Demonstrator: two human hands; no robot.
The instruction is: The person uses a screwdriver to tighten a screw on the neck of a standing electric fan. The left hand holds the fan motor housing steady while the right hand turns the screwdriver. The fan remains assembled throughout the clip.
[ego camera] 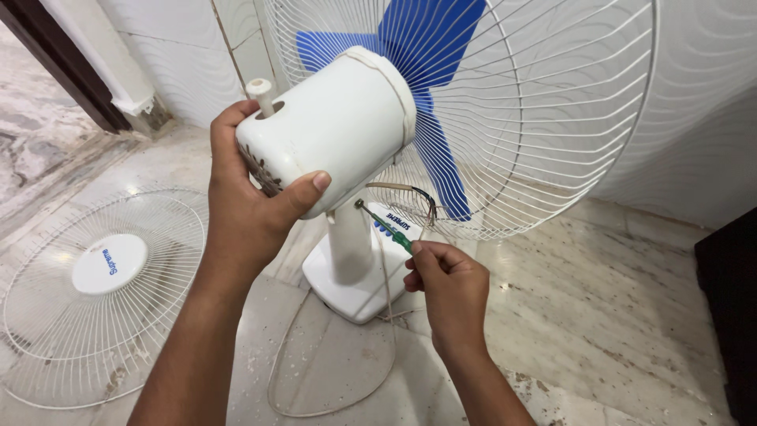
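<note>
My left hand [251, 197] grips the rear of the white motor housing [339, 118] of a table fan, thumb on its underside. Blue blades [426, 47] sit behind the white rear wire guard [552, 118]. My right hand [443, 282] holds a small green-handled screwdriver [388, 229]; its tip touches the underside of the housing near the white neck [348, 241]. Loose wires [414, 197] hang out beside the neck. The fan's white base [355, 288] with blue buttons stands on the floor.
The detached front wire guard [95, 292] with a round white centre cap lies on the marble floor at the left. A thin white cord [331, 394] loops on the floor. Tiled walls are behind; a dark cabinet edge [729, 308] is at the right.
</note>
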